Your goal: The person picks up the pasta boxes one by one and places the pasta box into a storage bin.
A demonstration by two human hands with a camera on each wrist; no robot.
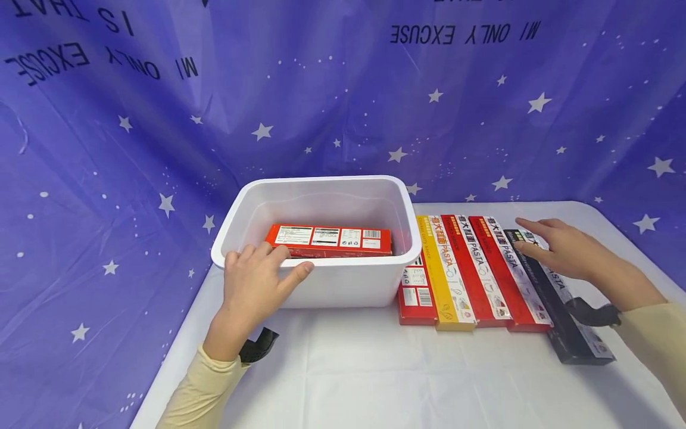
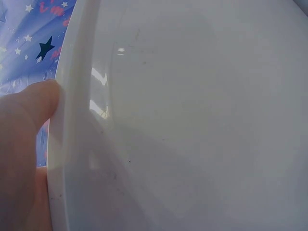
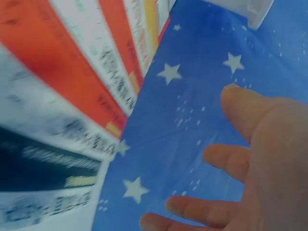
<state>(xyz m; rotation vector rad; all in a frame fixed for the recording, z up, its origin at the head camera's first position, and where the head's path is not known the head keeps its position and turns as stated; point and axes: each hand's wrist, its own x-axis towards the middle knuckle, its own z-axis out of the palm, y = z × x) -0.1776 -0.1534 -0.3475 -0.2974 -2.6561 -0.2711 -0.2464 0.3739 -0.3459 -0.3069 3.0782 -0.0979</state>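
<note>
Left hand grips the bin by its near rim, red box lying inside. Right hand is empty, fingers spread, over the black box on the counter; it says PASTA. Curtain reads "ONLY EXCUSE" upside down.

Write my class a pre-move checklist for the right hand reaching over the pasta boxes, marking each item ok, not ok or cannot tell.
1. Left hand holds the white bin at its near rim: ok.
2. Bin stands upright, open at the top: ok.
3. Right hand has a grip on the black box: not ok; its spread fingers hold nothing.
4. Near ends level: not ok; the black box sits nearer the person than the yellow box.
5. Nothing under the red box in the bin: cannot tell; the near rim hides the bottom.
</note>
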